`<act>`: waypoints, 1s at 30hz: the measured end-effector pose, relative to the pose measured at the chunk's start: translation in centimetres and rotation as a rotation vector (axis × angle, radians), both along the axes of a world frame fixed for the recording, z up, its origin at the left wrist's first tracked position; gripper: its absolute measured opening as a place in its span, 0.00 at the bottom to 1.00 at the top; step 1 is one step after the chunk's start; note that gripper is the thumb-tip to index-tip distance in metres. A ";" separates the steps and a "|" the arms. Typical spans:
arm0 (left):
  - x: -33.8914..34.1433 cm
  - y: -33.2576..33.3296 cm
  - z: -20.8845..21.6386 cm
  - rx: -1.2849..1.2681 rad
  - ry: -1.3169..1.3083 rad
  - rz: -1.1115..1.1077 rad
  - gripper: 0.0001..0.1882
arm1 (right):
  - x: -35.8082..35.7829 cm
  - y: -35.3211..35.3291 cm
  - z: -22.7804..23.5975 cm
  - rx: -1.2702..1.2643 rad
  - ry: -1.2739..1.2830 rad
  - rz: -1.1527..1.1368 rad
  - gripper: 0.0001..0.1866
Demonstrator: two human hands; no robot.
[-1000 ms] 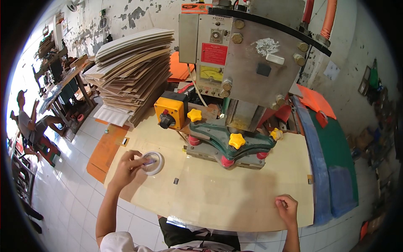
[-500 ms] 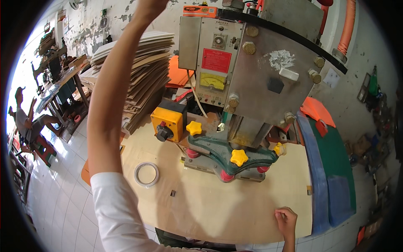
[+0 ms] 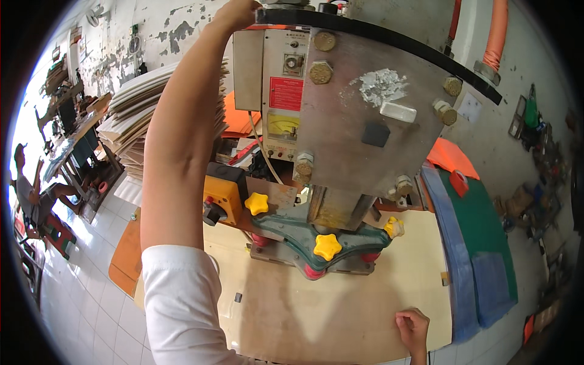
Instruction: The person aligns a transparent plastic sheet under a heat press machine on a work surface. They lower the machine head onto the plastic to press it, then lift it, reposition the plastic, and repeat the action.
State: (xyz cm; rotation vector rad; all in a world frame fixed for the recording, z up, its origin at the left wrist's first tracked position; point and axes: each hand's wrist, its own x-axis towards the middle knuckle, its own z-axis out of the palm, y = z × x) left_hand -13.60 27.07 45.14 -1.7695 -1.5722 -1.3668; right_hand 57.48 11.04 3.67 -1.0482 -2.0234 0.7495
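My left arm stretches up across the view, and my left hand is at the upper edge, against the top of a large press machine. Its fingers are hidden there. Low on the right, my right hand rests over the pale tabletop with its fingers curled in and nothing visible in them. Between the hands stands the press head, a dark green bracket with yellow star knobs and red feet above a metal plate. A small dark piece lies on the tabletop.
A yellow switch box with a black knob sits left of the press. Behind my arm rises a tall stack of boards. Blue and green sheets hang along the right side. At far left a person sits on a stool.
My left hand has come down and right onto the machine's top as the view shifted. The white ring is now almost hidden behind my sleeve. My right hand stays curled near the same spot.
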 end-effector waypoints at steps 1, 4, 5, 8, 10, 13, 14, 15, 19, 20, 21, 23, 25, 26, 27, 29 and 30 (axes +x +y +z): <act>0.0 0.4 0.0 -0.056 -0.164 -0.065 0.17 | -0.1 -0.1 0.3 -0.014 -0.016 -0.010 0.03; -1.3 1.5 1.0 -0.265 -0.336 -0.107 0.21 | 0.0 -0.1 -0.1 0.051 0.003 0.024 0.03; -1.4 1.4 0.9 -0.300 -0.301 -0.063 0.20 | 0.0 -0.2 -0.1 0.016 0.016 0.003 0.03; -1.8 -1.3 1.4 -0.256 0.080 0.266 0.17 | -0.3 -0.5 0.3 -0.080 0.058 -0.036 0.04; -2.1 -5.3 1.7 -0.185 0.388 0.502 0.16 | -0.2 -0.5 0.1 -0.129 0.081 -0.043 0.05; 4.1 -16.5 -2.5 -0.136 0.465 0.633 0.34 | 0.8 -0.1 -0.8 -0.065 0.065 0.014 0.06; 8.1 -21.4 -4.1 -0.142 0.399 0.640 0.35 | 0.6 -0.3 -0.5 -0.143 0.101 0.001 0.07; 6.7 -25.5 -6.3 0.240 0.722 0.613 0.20 | -0.2 -0.4 -0.7 -0.145 0.157 0.013 0.07; 15.2 -33.6 -24.1 -0.157 0.051 0.291 0.21 | 0.7 -0.8 0.1 -0.006 0.274 -0.115 0.09; 15.9 -35.0 -28.5 -0.509 -0.129 0.230 0.25 | 0.5 -1.2 0.7 0.060 0.296 -0.141 0.10; 16.3 -37.1 -33.4 -0.568 -0.068 0.252 0.28 | -0.5 -1.8 1.2 0.032 0.351 -0.094 0.09; 18.9 -38.9 -39.3 -0.705 -0.029 0.245 0.31 | -1.9 -3.2 1.9 -0.005 0.438 -0.026 0.09; 19.7 -39.6 -43.4 -0.577 -0.086 0.310 0.24 | -3.3 -4.6 2.0 0.016 0.353 0.092 0.08; 19.3 -39.5 -44.2 -0.552 -0.125 0.323 0.22 | -4.3 -5.3 2.1 0.031 0.316 0.154 0.07; 19.2 -39.7 -44.1 -0.525 -0.163 0.341 0.20 | -5.5 -6.2 2.5 0.051 0.284 0.223 0.06; 19.9 -39.9 -42.8 -0.515 -0.188 0.355 0.15 | -8.1 -8.5 3.7 0.096 0.215 0.366 0.05; 19.5 -40.7 -43.1 -0.470 -0.185 0.388 0.14 | -9.5 -9.8 4.2 0.128 0.183 0.438 0.03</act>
